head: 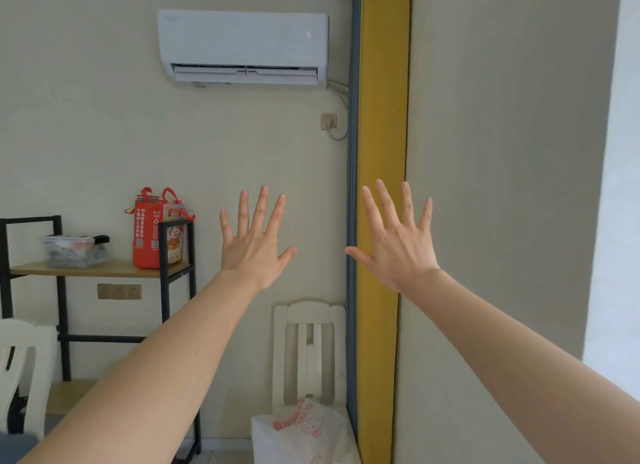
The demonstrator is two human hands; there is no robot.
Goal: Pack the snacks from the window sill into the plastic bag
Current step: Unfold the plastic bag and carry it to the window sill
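Left hand: left hand (254, 247) raised in front of the wall, back toward the camera, fingers straight and spread wide, grasping nothing.
Right hand: right hand (400, 245) raised level with the left, also back to the camera, fingers splayed, grasping nothing; it lies over the edge of the yellow strip (382, 152).
Hands, relation: apart, thumbs pointing toward each other with a gap between them; both forearms bare and stretched forward.
Plastic bag: white bag (301, 432) with red print, crumpled, at the bottom of the view, low between the two forearms; it sits in front of the white chair (308, 346), whether on its seat cannot be told. Contents not discernible.
Snacks: none identifiable; the window sill is not in view.
Chair: stands against the wall, just left of the grey curtain edge (352, 221).
Rack: black-framed rack (166, 290) with a wooden shelf at left.
On shelf: red tote (152, 231) with handles, upright, at the right end; clear lidded box (76, 250) to its left, contents blurred.
Wall, upper: white air conditioner (242, 48), vent at the bottom; socket (328, 121) with cable below its right end.
Wall, lower: switch plate (119, 291) seen under the shelf.
Far left: part of a second white chair (20, 370).
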